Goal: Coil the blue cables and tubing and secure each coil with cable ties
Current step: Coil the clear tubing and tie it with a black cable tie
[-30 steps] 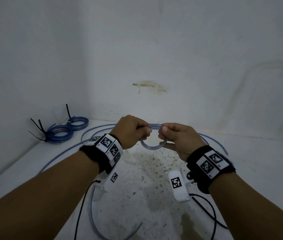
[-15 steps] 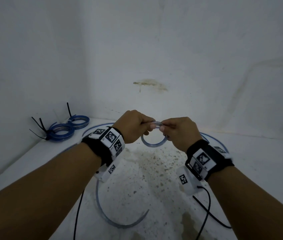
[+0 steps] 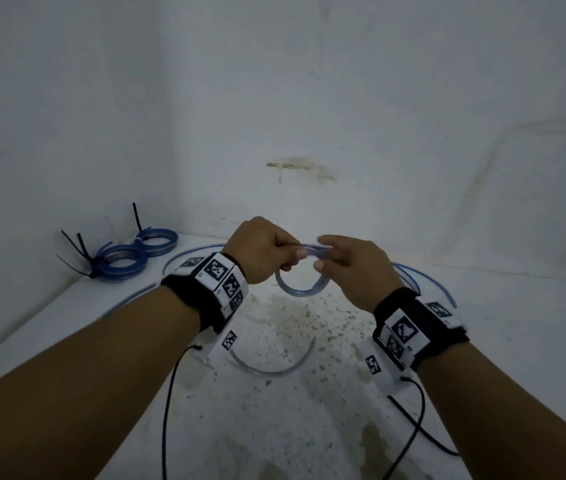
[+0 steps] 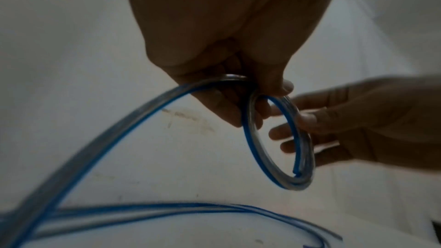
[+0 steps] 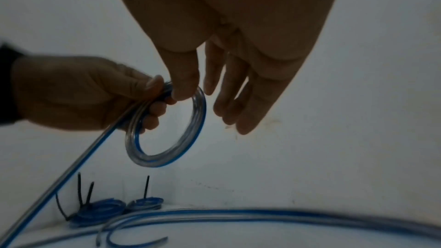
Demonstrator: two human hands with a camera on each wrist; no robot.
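A small coil (image 3: 300, 291) of clear, blue-striped tubing hangs above the table between my hands. My left hand (image 3: 288, 258) grips its top with curled fingers, as the left wrist view (image 4: 262, 97) also shows. My right hand (image 3: 321, 258) is at the coil's right side. In the right wrist view its thumb (image 5: 186, 86) touches the coil (image 5: 167, 161) while the other fingers (image 5: 238, 101) hang straight behind it. From the left hand the uncoiled tubing (image 4: 107, 139) runs down to the table.
Two finished blue coils (image 3: 123, 265) (image 3: 156, 241) with black cable ties lie in the back left corner. Loose tubing (image 3: 444, 289) curves across the white speckled table (image 3: 309, 427), with a free end (image 3: 271, 370) below my hands. Walls close the left and back.
My right hand's fingers have uncurled from their pinch on the coil. The loose tubing end on the table has slid further from me. Both hands have risen slightly.
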